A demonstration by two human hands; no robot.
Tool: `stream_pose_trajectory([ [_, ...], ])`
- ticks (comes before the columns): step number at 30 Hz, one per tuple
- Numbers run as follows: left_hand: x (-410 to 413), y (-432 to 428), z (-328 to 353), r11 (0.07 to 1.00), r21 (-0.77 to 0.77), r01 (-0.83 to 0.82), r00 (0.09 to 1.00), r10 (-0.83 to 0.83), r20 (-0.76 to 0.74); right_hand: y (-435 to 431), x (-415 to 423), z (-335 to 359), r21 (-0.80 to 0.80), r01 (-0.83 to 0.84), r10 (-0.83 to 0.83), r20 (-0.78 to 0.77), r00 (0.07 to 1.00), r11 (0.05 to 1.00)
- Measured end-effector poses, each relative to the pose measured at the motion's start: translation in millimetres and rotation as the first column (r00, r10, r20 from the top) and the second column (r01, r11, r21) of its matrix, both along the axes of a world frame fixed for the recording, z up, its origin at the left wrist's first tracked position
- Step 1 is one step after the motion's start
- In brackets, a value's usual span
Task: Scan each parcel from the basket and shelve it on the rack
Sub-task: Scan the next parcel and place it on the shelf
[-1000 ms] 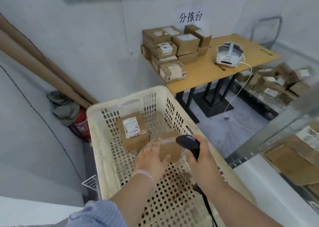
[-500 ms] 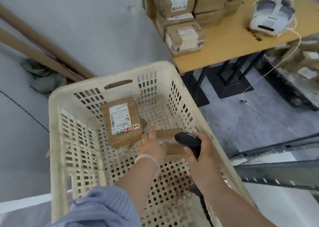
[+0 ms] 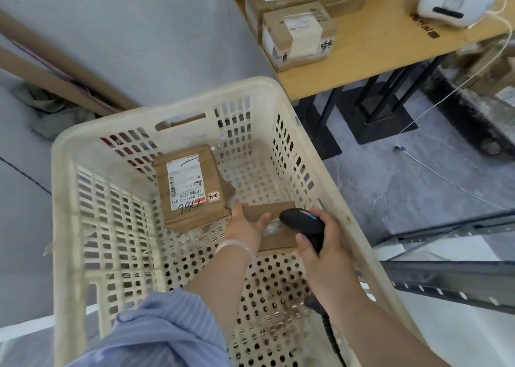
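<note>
A cream perforated basket fills the middle of the view. Inside lie two brown cardboard parcels. The larger parcel sits toward the far left with its white label facing up. The smaller parcel lies right of it, and my left hand grips its left end, thumb on top. My right hand is closed around a black handheld scanner, whose head hovers just over that small parcel. The scanner's coiled cable hangs down into the basket.
A wooden table at the upper right carries stacked parcels and a white label printer. A grey metal rack beam crosses the right side. Cardboard sheets lean on the wall at left.
The view has tilted down and closer to the basket. My left hand went from resting over the small parcel to closing on its left end. The scanner stays above it.
</note>
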State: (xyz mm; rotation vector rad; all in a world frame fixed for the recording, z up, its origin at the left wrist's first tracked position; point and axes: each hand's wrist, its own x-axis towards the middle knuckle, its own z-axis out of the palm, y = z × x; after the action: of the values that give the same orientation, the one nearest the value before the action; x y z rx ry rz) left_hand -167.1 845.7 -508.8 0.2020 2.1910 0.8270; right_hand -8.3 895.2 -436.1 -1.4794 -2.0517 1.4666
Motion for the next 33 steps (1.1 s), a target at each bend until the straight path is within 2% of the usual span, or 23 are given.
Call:
stream_pose_trajectory([
  [7,12.7,-35.2,31.6,0.996,0.083,0.024,0.996,-0.017,-0.091,-10.5,3.1,28.8,0.086,0.004,0.005,-0.108,0.994,0.996],
  [16,35.0,-109.3,122.4,0.920,0.359,0.160,0.971,-0.081,-0.226,-44.6,9.5,93.8,0.086,0.109,-0.081,-0.285,0.955,0.990],
  [25,47.7,-157.2,187.0,0.856,0.513,0.065,0.984,0.031,-0.176,-126.3,36.3,139.9,0.197,0.169,-0.106,-0.295,0.950,0.966],
  [27,50.0,-166.3,194.9,0.836,0.544,0.076,0.991,-0.005,-0.131,-137.8,44.7,148.0,0.221,0.179,-0.108,-0.300,0.948,0.959],
  [33,59.6,-187.4,211.9,0.776,0.582,0.241,0.968,-0.234,-0.088,-167.6,72.2,165.2,0.265,0.267,-0.165,-0.351,0.922,0.926],
])
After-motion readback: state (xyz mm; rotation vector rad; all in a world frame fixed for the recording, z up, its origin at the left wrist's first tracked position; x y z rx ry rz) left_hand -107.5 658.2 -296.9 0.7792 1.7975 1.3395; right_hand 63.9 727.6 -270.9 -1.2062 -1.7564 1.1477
